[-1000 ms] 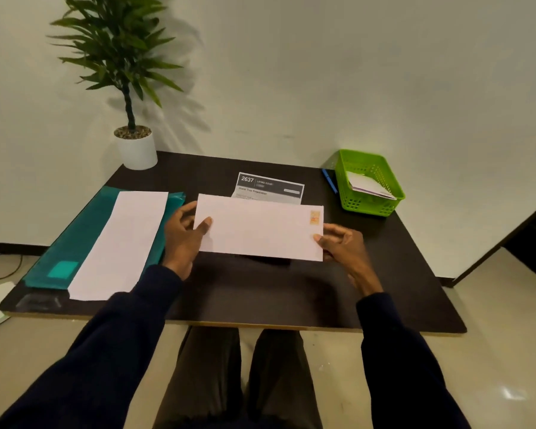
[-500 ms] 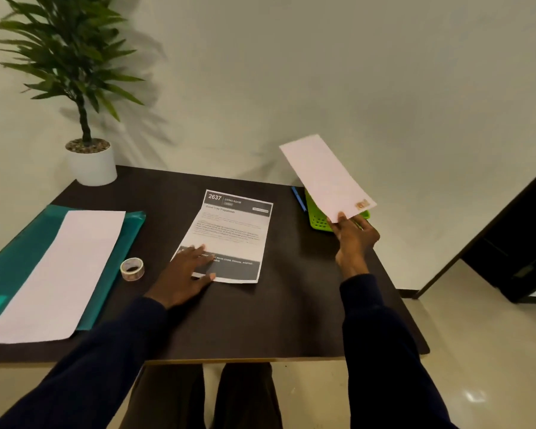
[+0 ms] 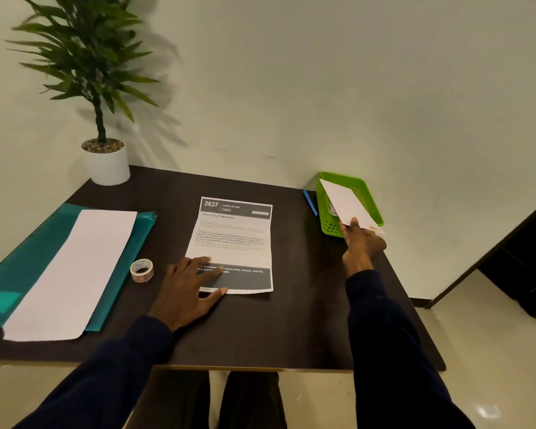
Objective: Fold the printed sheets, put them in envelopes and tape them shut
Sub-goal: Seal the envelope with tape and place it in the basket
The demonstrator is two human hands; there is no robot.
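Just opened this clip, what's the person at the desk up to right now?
A person is stuffing envelopes at a dark table. The right hand holds an envelope over the green basket, apparently dropping it in. The left hand rests flat on the lower corner of a printed sheet, which lies open and not yet folded. A tape roll sits beside it, with a long white sheet on a teal folder at the left.

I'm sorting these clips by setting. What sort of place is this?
Probably a small office or home desk: a dark table against a bare wall, with a potted plant, a printed sheet and a green basket holding envelopes.
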